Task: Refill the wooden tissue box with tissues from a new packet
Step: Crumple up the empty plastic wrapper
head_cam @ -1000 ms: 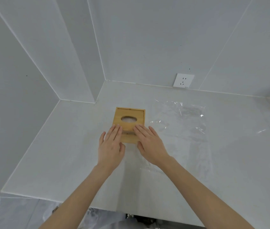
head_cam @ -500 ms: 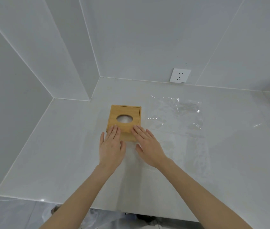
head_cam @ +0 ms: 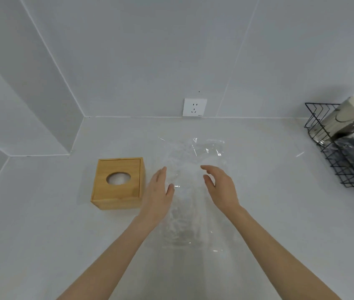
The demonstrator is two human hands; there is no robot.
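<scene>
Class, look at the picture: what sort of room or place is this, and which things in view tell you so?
Probably a home kitchen corner: a pale stone-like countertop against plain white wall panels, a white wall socket just above it, and a black wire rack standing at the right.

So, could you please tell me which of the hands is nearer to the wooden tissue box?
Left. The left hand hovers just right of the wooden tissue box, not touching it; the right hand is farther right, above the clear plastic wrapper.

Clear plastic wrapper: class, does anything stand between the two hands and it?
Nothing visible does. Both hands, left and right, are open right over the clear plastic wrapper lying flat on the counter. The wooden tissue box sits off to its left.
</scene>
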